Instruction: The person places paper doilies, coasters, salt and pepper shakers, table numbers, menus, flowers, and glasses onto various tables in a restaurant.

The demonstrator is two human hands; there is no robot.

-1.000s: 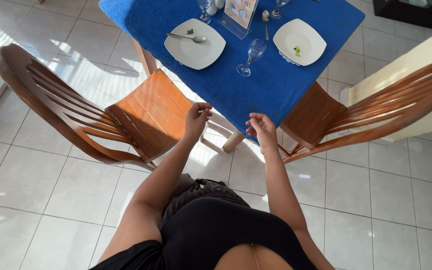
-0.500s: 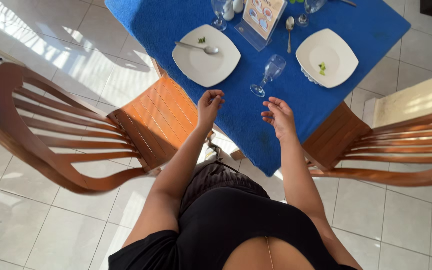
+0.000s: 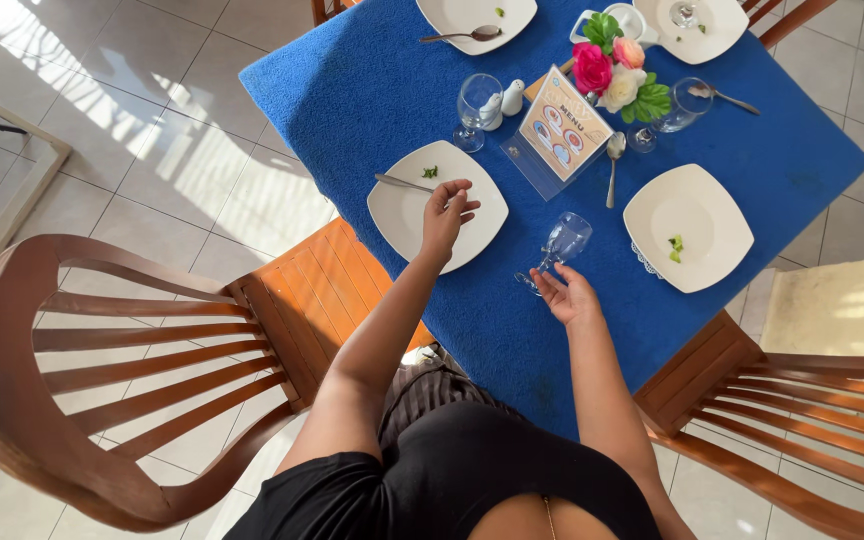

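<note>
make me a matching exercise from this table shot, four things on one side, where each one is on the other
Things:
1. left hand
2. right hand
3. flowers
4. chair

Places:
A. left of the table, on the tiles
B. at the base of a wine glass
C. over the near plate
D. behind the menu card

Pairs: 1-C, 2-B, 3-D, 4-A

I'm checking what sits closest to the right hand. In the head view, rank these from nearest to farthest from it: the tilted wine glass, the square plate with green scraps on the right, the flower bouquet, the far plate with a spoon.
1. Tilted wine glass, right at the right hand.
2. Square plate, to its right.
3. Flower bouquet, mid-table beyond.
4. Far plate with spoon, top edge.
</note>
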